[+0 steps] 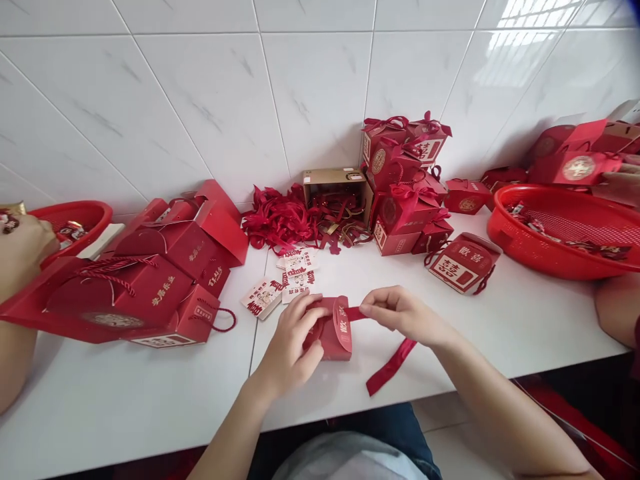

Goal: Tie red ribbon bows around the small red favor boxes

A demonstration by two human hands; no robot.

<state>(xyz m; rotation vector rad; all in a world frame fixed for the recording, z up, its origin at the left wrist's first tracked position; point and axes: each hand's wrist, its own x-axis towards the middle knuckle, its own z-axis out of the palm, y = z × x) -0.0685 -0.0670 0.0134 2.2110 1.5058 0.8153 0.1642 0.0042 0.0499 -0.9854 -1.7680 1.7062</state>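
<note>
A small red gift box (336, 337) with pale lettering lies on the white table in front of me. My left hand (295, 343) steadies it from the left, fingers over its top and thumb along the near side. From the box's right side comes a dark red ribbon (387, 370), pinched between the thumb and fingers of my right hand (400, 313). Its loose end hangs below that hand onto the table. How the ribbon runs at the box is partly hidden. Several printed cards (265, 297) lie just beyond my left hand.
Red ribbons (277, 217) are heaped by the wall beside a cardboard box (335, 177) of trimmings. Finished boxes (400, 200) are stacked behind; one box (463, 263) lies right. More boxes (165, 267) pile left. Red baskets (565, 260) flank both sides, near other people's hands (25, 243).
</note>
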